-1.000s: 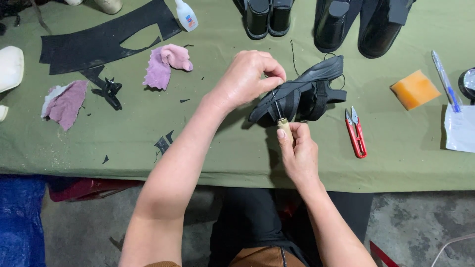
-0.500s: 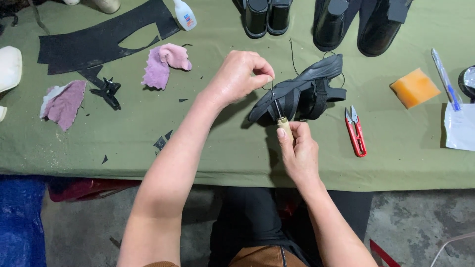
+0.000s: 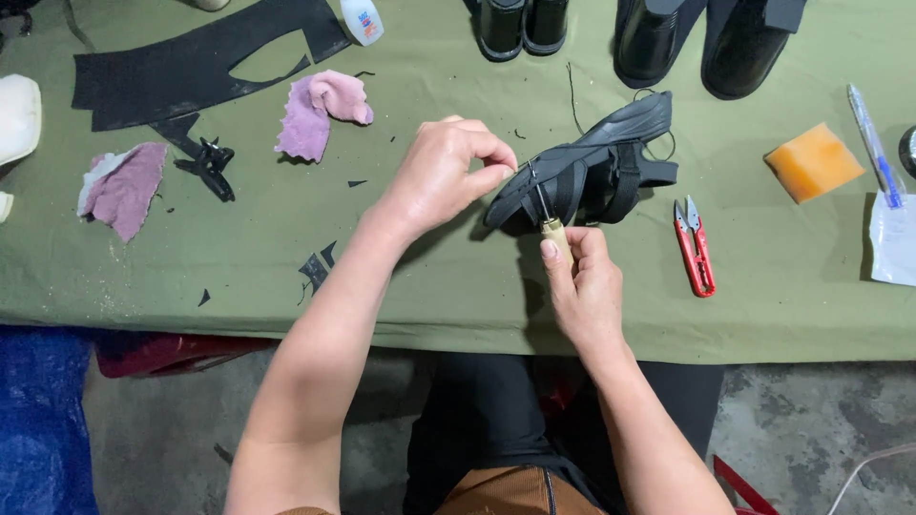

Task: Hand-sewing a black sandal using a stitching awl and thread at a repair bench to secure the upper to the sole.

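Note:
A black strapped sandal (image 3: 601, 162) lies on its side on the green cloth-covered table (image 3: 458, 286). My left hand (image 3: 444, 176) pinches the sandal's near end, its fingers closed at the sole's edge. My right hand (image 3: 582, 286) grips a wooden-handled awl (image 3: 553, 229) whose metal point is pushed up into the sandal's sole edge beside the left fingertips. A thin dark thread (image 3: 572, 95) trails on the cloth behind the sandal.
Red thread snips (image 3: 695, 246) lie right of the sandal, an orange sponge (image 3: 813, 162) and a pen (image 3: 870, 143) farther right. Pink rags (image 3: 320, 110), black leather offcuts (image 3: 191, 72), a glue bottle (image 3: 363, 19) and black shoes (image 3: 706, 38) sit at the back.
My left hand has come down from a raised pull to the sandal's edge. The right hand keeps the awl in the sole.

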